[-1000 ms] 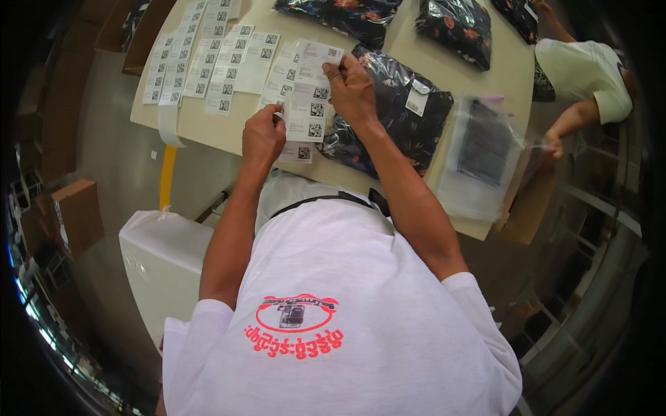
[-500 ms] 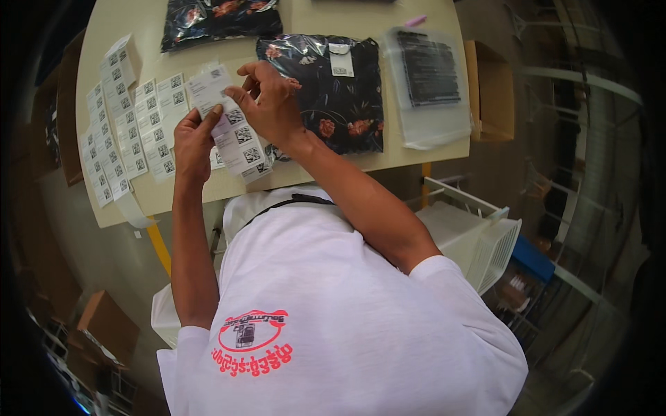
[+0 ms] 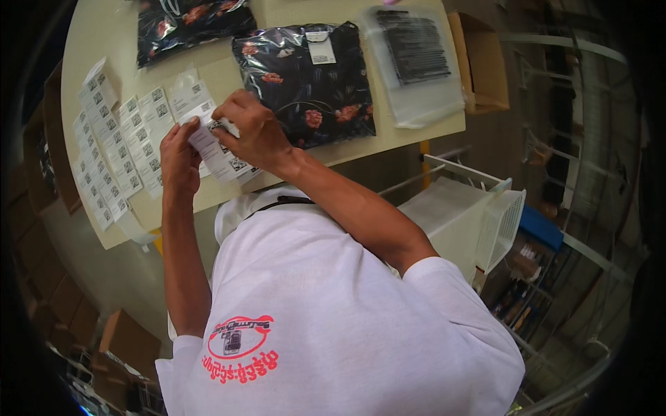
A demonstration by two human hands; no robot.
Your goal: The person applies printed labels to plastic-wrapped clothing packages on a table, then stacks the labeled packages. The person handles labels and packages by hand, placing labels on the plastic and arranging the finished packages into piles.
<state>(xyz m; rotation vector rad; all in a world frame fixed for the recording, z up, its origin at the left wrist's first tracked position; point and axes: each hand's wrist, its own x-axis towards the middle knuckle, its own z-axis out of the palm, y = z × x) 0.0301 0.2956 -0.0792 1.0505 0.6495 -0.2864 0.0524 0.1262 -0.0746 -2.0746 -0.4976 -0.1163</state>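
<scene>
A strip of white labels (image 3: 216, 161) with black square codes is held over the near edge of the table. Its left edge is pinched between the thumb and fingers of my left hand (image 3: 181, 158). My right hand (image 3: 255, 133) is closed over the strip's upper right side, its thumb and fingertips at one label; whether that label is lifted off cannot be seen. Just beyond my right hand lies a clear-bagged dark floral garment (image 3: 305, 93) with a white tag (image 3: 320, 50). More label strips (image 3: 111, 142) lie flat to the left of my left hand.
A second bagged floral garment (image 3: 194, 29) lies at the far left of the table (image 3: 215, 73). Clear plastic bags with black print (image 3: 423, 104) are stacked at the right, beside an open cardboard box (image 3: 482, 62). Below the table's right side stands a white basket (image 3: 501, 222).
My right hand has come down the strip, and its fingers have closed on a label. The whole view has shifted slightly, with the table higher and further left.
</scene>
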